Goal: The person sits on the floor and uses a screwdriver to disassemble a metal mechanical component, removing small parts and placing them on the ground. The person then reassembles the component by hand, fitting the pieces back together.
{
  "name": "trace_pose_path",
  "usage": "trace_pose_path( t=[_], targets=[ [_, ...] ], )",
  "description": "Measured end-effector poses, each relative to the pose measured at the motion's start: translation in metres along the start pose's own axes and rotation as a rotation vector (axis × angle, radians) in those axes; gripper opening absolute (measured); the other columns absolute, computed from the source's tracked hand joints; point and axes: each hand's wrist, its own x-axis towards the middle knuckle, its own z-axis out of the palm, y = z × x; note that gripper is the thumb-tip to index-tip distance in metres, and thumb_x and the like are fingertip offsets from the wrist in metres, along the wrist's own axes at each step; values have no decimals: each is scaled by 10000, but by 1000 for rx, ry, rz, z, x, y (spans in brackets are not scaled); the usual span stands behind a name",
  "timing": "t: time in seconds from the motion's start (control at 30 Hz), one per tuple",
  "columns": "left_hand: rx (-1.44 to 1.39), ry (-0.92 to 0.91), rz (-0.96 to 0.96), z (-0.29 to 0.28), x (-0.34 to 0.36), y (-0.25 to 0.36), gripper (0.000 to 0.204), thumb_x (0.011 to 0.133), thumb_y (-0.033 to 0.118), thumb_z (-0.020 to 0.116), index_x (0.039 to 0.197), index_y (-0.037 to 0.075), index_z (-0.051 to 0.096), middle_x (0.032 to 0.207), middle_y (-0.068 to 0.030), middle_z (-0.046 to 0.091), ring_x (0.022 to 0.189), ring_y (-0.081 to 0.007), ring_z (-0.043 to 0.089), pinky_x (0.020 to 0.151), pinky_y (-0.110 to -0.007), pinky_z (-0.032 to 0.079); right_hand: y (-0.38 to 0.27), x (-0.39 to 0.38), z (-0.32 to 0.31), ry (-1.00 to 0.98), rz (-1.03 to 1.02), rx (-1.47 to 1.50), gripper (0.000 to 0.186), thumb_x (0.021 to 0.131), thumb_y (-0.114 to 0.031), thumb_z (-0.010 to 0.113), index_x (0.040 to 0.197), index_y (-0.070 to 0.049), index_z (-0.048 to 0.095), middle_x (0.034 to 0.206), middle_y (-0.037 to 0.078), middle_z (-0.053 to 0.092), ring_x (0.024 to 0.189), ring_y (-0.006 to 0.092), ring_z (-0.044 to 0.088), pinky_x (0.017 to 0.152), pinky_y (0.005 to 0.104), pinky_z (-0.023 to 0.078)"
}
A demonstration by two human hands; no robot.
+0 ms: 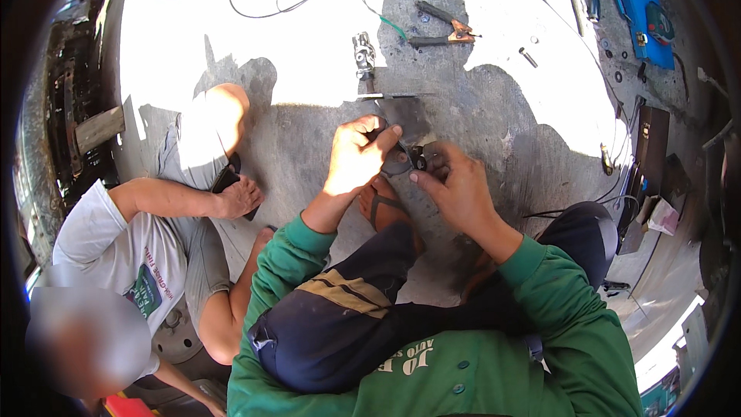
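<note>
left hand (356,156) and right hand (457,185) both pinching small dark round metal part (403,159) | likely rigid, light, greasy | grip rim

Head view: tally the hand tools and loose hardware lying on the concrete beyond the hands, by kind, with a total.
Pliers with orange grips: 1
Chrome universal-joint socket piece: 1
Thin metal rod: 1
Small loose bolts or sockets: 2, possibly more too small to tell
Total: 5

The left hand and right hand hold a small dark part, not counted.
</note>
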Motion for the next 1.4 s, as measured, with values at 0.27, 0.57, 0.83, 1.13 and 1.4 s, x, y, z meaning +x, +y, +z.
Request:
trace_pose_path(
  t=[0.27, 0.57, 0.83, 1.13, 1.4],
  targets=[
    [168, 49, 37, 7, -2, -5, 196, 954, 58, 727, 776, 4, 664, 691, -13, 660, 606, -80, 624, 551, -234, 464, 26, 14, 4, -166, 265, 174, 391, 780, -229, 853, 997, 64, 713, 868, 217, 750, 812, 319, 756, 722, 398, 576],
    [255, 18, 116, -8, 5, -21, 159, 955, 70, 741, 818, -7, 718, 704, -9, 671, 663, -50, 563, 600, -231, 446, 35, 19, 19, -52, -49, -108, 379, 815, -281, 813, 957, 37, 663, 800, 230, 708, 771, 408, 717, 714, 468, 548],
    [205, 12, 132, -5, 5, -17, 178, 956, 73, 739, 804, -11, 701, 715, -18, 678, 643, -60, 569, 590, -239, 441, 30, 19, 14, -156, -50, -213, 379, 878, -317, 737, 925, 37, 610, 903, 281, 696, 924, 452, 687, 844, 523, 533],
    [233, 44, 113, -4, 6, -13, 175, 947, 98, 762, 821, -13, 711, 734, -2, 661, 674, -52, 530, 602, -243, 445, 21, 21, 5, -186, -62, -274, 389, 889, -341, 730, 936, 19, 591, 901, 261, 704, 915, 435, 695, 837, 521, 537],
    [255, 79, 208, -13, 11, -23, 194, 949, 109, 768, 813, -3, 687, 696, 24, 620, 643, -42, 484, 575, -243, 426, 25, 22, 9, -147, -73, -247, 370, 883, -321, 738, 906, 18, 592, 865, 255, 698, 901, 439, 691, 824, 530, 528]
  ],
)
